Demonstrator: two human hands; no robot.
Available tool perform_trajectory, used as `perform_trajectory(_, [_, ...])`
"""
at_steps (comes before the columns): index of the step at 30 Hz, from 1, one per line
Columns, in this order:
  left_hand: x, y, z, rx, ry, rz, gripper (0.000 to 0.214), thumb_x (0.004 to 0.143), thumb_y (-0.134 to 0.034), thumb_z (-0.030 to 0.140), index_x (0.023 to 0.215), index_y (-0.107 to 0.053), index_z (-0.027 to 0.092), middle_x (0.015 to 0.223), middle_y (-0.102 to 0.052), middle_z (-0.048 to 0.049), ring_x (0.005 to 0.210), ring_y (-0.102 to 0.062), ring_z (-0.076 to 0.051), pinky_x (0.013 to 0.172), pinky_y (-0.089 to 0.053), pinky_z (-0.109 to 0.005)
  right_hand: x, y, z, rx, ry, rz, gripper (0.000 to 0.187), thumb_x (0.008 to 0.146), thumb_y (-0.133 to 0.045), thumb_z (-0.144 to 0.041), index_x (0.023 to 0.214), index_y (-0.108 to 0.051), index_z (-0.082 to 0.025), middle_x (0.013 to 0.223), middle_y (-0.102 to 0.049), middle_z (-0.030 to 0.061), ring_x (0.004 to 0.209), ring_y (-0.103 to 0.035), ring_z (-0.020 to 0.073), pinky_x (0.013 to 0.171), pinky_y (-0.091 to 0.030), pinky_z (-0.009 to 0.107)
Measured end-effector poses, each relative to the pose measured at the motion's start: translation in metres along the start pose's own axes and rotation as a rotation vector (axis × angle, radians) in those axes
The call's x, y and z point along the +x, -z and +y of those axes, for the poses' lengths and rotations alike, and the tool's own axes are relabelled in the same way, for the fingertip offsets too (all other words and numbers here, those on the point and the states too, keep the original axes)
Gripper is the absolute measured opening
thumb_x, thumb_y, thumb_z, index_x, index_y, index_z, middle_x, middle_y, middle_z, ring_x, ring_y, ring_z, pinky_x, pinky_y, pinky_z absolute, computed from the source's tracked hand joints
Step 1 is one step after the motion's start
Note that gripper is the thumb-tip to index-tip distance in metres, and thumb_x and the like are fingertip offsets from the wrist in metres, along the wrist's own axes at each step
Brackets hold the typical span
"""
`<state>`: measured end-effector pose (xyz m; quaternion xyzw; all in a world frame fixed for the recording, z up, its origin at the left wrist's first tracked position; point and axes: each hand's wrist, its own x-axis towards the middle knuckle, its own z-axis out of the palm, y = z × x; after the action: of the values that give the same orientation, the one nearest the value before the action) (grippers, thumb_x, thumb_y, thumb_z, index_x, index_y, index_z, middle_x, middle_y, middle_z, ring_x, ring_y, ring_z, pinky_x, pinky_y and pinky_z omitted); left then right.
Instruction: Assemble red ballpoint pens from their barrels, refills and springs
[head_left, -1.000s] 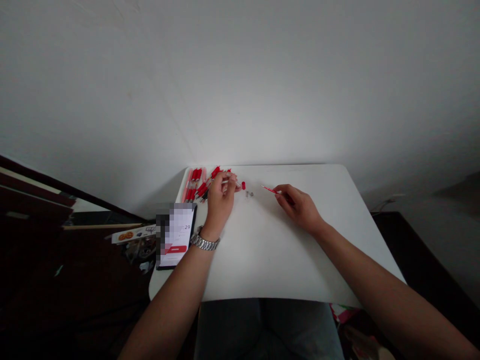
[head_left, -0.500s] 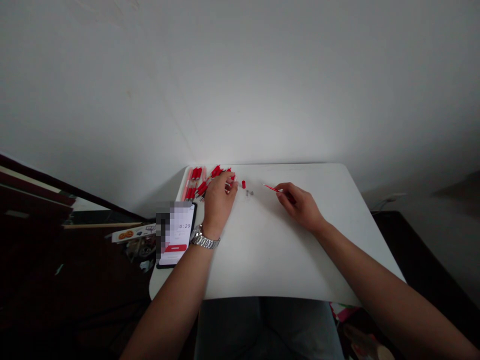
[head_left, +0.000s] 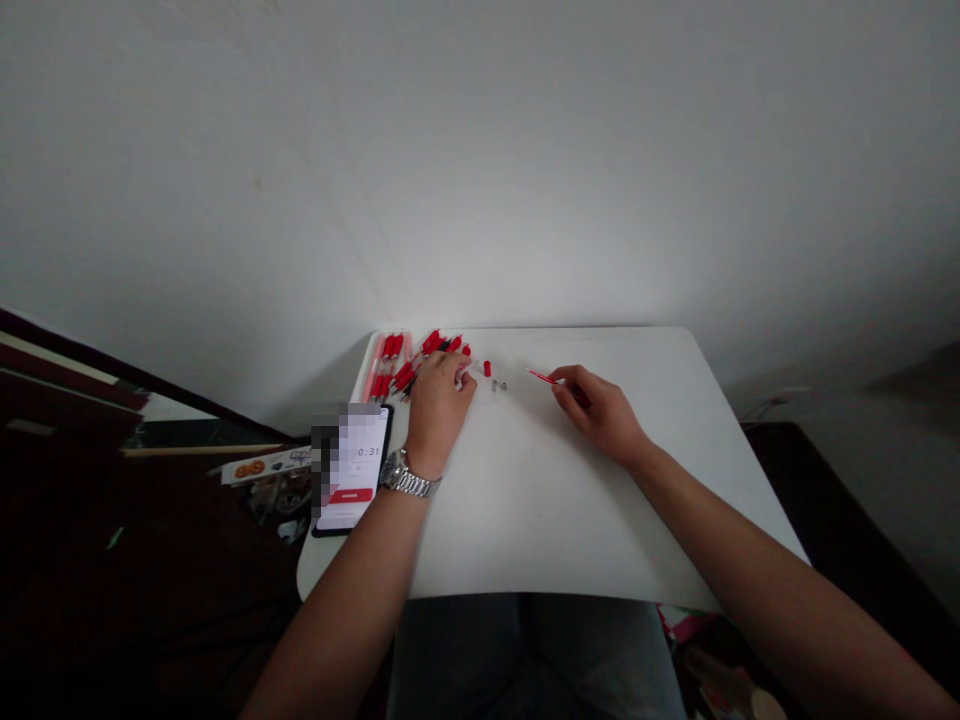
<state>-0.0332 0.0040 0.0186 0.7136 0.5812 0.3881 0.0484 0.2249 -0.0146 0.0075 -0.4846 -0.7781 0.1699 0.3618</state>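
My right hand (head_left: 600, 415) is closed in a pinch round a thin red pen refill (head_left: 538, 376), its metal tip pointing left. At the back left, my left hand (head_left: 441, 392) is closed beside a pile of red and clear pens (head_left: 433, 344). A pale, see-through piece shows at its fingertips, but most of it is hidden, so I cannot tell what it is. Between my hands lie a short red rubber grip (head_left: 487, 368) and small grey pen parts (head_left: 499, 386).
Left of the pile, several red-gripped pens (head_left: 388, 350) lie side by side in a row. A phone (head_left: 352, 475) with a running timer rests at the left edge of the white table (head_left: 555, 510). Behind stands a plain wall (head_left: 525, 200).
My left fingers have drawn closer together and moved slightly down beside the pile. My right hand and the refill have hardly moved. The timer reads a higher number.
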Motion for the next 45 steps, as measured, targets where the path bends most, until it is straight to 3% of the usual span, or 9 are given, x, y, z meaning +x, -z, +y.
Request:
perform_trajectory(18, [-0.002,0.006,0.010,0.219,-0.010,-0.093,0.010,0.088,-0.072,0.020,0.097,-0.071,0.022,0.096,-0.074,-0.0075,0.093,-0.066,-0.030,0.086,-0.051,-0.047,0.000,0.000,0.001,0.006,0.008,-0.009,0.025,0.103,-0.050,-0.039,0.112,-0.063,-0.020,0.071,-0.056,-0.0011,0.059,-0.048,0.0132,0.059,-0.038,0.026])
perform_trajectory(29, [-0.002,0.007,0.012,0.268,0.014,-0.150,0.011,0.090,-0.071,0.027,0.100,-0.071,0.023,0.096,-0.075,-0.0042,0.092,-0.068,-0.026,0.084,-0.051,-0.042,0.000,-0.001,0.001,0.013,0.004,-0.012,0.025,0.103,-0.050,-0.040,0.113,-0.063,-0.021,0.072,-0.057,-0.0007,0.059,-0.048,0.0132,0.059,-0.038,0.026])
perform_trajectory(39, [-0.002,0.004,0.008,0.165,-0.031,-0.047,0.011,0.082,-0.077,0.022,0.091,-0.071,0.024,0.088,-0.074,-0.0059,0.083,-0.066,-0.028,0.078,-0.051,-0.045,0.000,0.000,0.000,0.005,0.003,-0.019,0.026,0.103,-0.049,-0.041,0.113,-0.063,-0.021,0.071,-0.057,-0.0008,0.058,-0.048,0.0136,0.058,-0.038,0.026])
perform_trajectory(45, [-0.003,0.004,0.008,0.149,-0.054,0.021,0.008,0.085,-0.070,0.019,0.092,-0.069,0.023,0.085,-0.072,-0.0048,0.079,-0.064,-0.024,0.078,-0.050,-0.039,0.001,0.000,0.000,0.005,-0.001,-0.025,0.027,0.103,-0.048,-0.041,0.113,-0.063,-0.021,0.072,-0.058,-0.0003,0.060,-0.049,0.0140,0.060,-0.039,0.027])
